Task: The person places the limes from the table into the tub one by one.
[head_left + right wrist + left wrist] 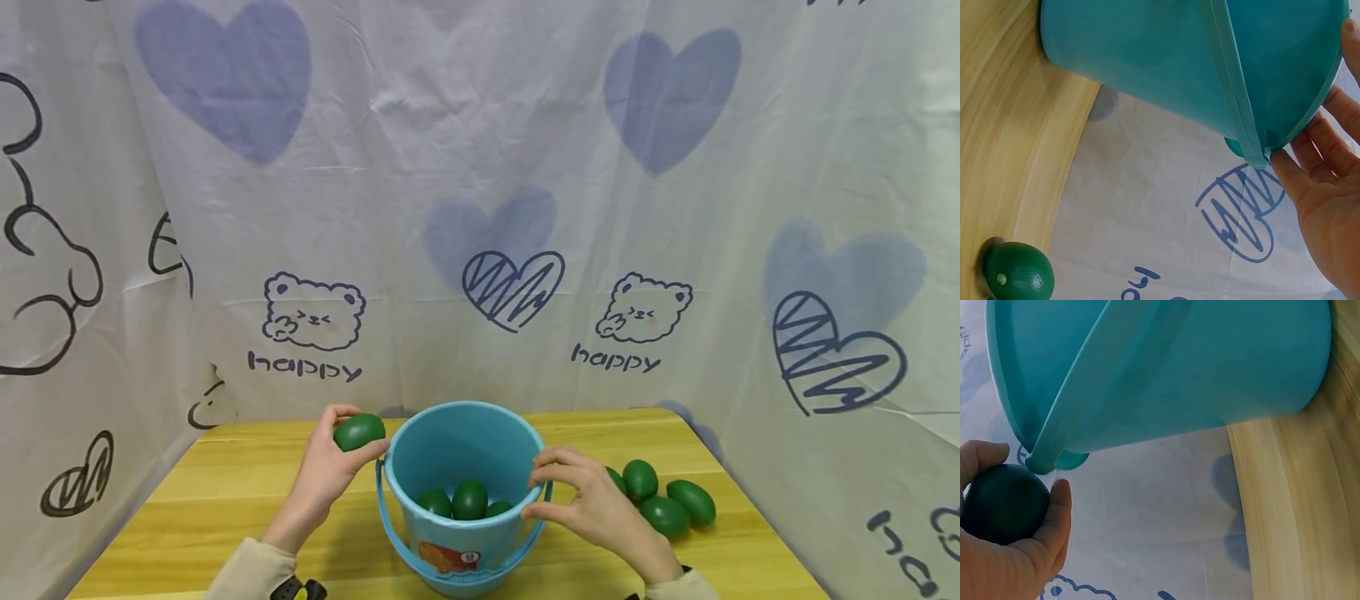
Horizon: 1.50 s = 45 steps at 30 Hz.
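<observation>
In my left hand (pixel 337 457) I grip a dark green lime (pixel 359 432), level with the rim and just left of a light blue bucket (pixel 465 546). The left wrist view shows the thumb and fingers around the same lime (pixel 1005 504). My right hand (pixel 588 500) holds the bucket's right rim, its fingers bent at the edge. In the right wrist view the fingertips meet the rim beside the handle joint. Several limes (pixel 469 500) lie inside the bucket, partly hidden by its near wall. The handle (pixel 390 529) hangs down at the front.
Right of the bucket, several more limes (pixel 665 517) lie grouped on the wooden table (pixel 202 500). One lime (pixel 1019 272) shows a pale stem end. A white printed cloth (pixel 480 350) hangs behind the table and along both sides.
</observation>
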{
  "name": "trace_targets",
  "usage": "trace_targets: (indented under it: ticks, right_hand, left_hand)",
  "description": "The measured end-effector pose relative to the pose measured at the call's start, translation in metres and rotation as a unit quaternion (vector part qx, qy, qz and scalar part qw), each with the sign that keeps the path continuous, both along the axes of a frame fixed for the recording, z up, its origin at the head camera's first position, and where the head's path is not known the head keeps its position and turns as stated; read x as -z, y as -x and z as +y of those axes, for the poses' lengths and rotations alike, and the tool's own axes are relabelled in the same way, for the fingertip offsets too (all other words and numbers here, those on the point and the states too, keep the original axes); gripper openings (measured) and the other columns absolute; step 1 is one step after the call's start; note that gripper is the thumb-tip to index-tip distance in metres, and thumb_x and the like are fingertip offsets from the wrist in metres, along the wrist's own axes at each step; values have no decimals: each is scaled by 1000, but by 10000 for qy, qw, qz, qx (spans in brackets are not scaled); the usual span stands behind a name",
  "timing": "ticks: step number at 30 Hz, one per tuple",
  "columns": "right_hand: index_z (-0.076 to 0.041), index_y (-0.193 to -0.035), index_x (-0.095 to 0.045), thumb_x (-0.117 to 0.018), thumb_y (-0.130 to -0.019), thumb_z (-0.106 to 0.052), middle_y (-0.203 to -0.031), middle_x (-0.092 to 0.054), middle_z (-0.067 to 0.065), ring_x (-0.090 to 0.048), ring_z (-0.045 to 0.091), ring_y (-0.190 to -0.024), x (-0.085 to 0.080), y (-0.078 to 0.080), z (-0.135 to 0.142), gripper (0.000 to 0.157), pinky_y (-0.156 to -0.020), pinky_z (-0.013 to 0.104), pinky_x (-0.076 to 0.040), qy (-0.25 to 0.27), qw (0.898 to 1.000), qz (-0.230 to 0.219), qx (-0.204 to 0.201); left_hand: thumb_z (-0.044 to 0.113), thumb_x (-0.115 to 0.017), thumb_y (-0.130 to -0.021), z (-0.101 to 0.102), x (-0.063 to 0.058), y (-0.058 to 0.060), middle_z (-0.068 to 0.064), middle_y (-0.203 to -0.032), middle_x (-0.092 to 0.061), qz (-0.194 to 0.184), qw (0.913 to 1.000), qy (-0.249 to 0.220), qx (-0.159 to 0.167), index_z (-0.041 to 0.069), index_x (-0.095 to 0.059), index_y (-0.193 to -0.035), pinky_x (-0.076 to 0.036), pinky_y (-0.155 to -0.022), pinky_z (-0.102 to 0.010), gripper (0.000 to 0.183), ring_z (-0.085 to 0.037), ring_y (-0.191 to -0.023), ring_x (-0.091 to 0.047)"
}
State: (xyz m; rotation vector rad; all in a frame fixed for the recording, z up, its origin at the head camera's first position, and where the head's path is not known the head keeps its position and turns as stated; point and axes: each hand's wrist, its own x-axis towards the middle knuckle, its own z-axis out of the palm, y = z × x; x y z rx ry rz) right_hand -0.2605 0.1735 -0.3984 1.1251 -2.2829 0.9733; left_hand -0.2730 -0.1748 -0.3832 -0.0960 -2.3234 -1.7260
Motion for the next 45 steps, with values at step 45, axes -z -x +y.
trace_targets:
  ticks: [45]
  right_hand:
    - [-31, -90, -63, -73, -71, -39, -104, -56, -11, -54, 10, -96, 3, -1, -2, 23, -80, 30, -51, 147, 9997, 171, 52]
  left_hand:
    - [19, -82, -67, 44, 6, -4, 5, -108, -56, 2094, 9610, 1765, 379, 22, -50, -118, -52, -72, -32, 60, -13, -88, -55]
